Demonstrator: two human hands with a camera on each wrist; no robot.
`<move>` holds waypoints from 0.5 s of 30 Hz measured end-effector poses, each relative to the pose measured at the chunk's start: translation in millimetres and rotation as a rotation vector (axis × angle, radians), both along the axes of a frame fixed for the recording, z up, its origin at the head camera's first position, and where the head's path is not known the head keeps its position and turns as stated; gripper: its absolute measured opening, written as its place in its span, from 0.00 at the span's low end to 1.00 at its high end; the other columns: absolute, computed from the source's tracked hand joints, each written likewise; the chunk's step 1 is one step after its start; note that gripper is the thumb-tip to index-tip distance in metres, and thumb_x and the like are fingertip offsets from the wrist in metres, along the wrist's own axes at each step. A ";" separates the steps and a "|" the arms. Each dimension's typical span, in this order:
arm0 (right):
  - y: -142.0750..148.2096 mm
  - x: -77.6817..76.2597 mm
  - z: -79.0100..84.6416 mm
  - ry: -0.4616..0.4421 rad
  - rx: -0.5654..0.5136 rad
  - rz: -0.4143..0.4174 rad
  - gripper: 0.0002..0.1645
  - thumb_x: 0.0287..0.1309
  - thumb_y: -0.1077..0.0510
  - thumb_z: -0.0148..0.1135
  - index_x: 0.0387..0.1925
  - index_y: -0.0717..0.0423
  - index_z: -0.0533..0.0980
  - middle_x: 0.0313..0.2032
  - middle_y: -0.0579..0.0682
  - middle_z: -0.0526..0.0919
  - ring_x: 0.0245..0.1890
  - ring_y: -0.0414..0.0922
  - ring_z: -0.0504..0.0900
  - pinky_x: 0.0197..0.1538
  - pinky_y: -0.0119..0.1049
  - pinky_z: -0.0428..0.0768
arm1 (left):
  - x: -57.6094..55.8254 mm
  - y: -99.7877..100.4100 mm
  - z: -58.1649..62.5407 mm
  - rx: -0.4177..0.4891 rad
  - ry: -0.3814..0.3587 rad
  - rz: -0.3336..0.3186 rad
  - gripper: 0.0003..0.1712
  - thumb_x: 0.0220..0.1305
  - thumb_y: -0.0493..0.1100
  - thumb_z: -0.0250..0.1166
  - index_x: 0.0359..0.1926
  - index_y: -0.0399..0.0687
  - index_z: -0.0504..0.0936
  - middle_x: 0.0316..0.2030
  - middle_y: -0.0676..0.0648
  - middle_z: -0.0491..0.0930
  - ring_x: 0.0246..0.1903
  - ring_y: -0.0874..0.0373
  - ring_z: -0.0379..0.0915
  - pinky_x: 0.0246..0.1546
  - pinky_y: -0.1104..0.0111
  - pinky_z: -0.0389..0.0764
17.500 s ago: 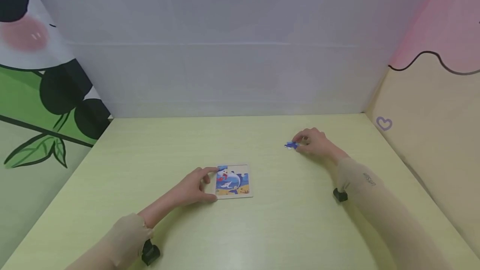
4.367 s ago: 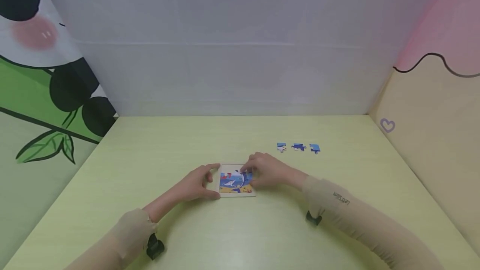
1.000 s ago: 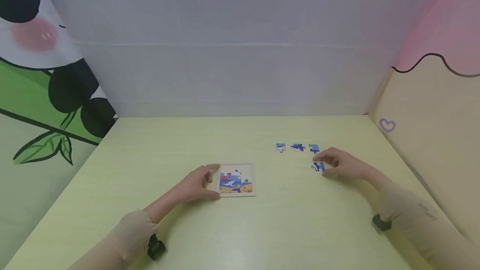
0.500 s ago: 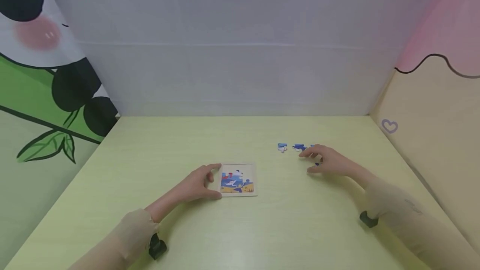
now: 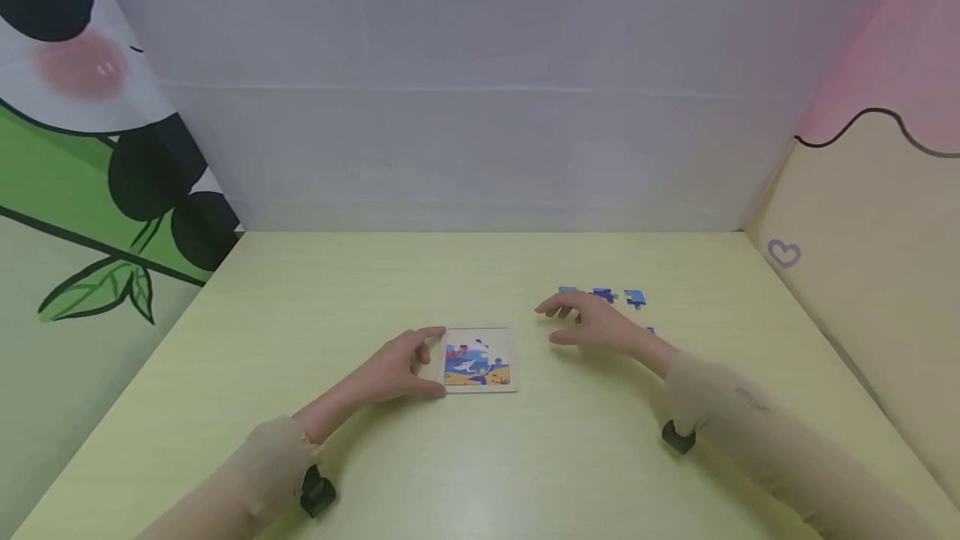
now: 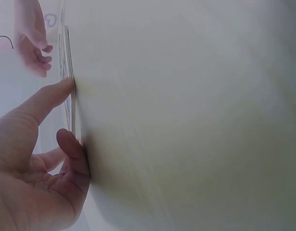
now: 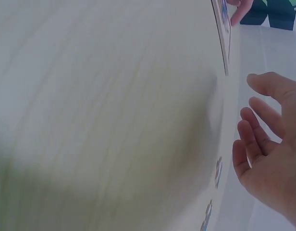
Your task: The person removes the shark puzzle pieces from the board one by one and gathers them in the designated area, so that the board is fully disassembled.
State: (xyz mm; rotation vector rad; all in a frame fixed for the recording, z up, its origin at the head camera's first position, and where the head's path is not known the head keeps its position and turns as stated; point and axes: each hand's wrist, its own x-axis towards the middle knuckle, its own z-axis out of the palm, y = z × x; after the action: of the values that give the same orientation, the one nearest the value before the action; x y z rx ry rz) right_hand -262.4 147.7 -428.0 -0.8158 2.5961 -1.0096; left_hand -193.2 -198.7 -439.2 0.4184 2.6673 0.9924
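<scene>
A square jigsaw puzzle [image 5: 477, 363] with a sea picture lies flat in a pale frame; its upper and right parts show bare backing. At its left edge, my left hand [image 5: 392, 369] holds the frame between thumb and index finger near the two left corners. My right hand [image 5: 596, 325] hovers right of the puzzle, fingers loosely bent and nothing in them, as the right wrist view confirms. Behind it lie loose puzzle pieces: one [image 5: 635, 298] at the right, a dark blue one [image 5: 604, 295], and one partly covered piece [image 5: 567, 289]. Another piece [image 5: 651, 330] is mostly hidden by the right wrist.
The pale wooden table [image 5: 480, 465] extends all around. A plain grey-white wall [image 5: 480, 107] rises at its back, with printed panels on the left and right sides. Both wrists carry small black cameras.
Earlier, my right hand took a piece from the puzzle and laid it below the row of loose pieces. It has since let go and moved left toward the puzzle. My left hand stays put.
</scene>
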 end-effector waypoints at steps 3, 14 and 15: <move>-19.8 4.1 -0.3 -0.001 -0.011 -0.007 0.26 0.58 0.53 0.69 0.59 0.46 0.77 0.54 0.46 0.82 0.53 0.45 0.76 0.56 0.42 0.74 | -0.2 0.3 -0.7 -0.005 0.003 0.000 0.53 0.46 0.48 0.80 0.72 0.42 0.64 0.38 0.48 0.73 0.32 0.58 0.65 0.31 0.72 0.67; -72.1 18.5 -9.5 -0.003 -0.034 -0.023 0.29 0.56 0.53 0.71 0.60 0.47 0.75 0.53 0.44 0.80 0.52 0.42 0.76 0.58 0.41 0.74 | 0.6 0.7 0.8 -0.009 0.006 0.003 0.53 0.46 0.48 0.80 0.71 0.43 0.64 0.38 0.48 0.73 0.31 0.58 0.65 0.31 0.72 0.67; -75.5 19.0 -11.1 -0.006 -0.035 -0.016 0.29 0.56 0.53 0.71 0.60 0.48 0.75 0.52 0.45 0.80 0.52 0.42 0.75 0.58 0.41 0.74 | 0.7 0.6 1.1 -0.010 0.006 0.002 0.53 0.46 0.48 0.80 0.71 0.43 0.65 0.38 0.48 0.73 0.31 0.58 0.65 0.32 0.72 0.67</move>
State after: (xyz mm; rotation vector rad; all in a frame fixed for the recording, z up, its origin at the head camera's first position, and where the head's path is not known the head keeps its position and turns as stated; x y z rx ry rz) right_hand -243.4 72.3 -439.1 -0.8009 2.5906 -1.0631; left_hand -192.5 -198.0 -438.0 0.4171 2.6772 0.9801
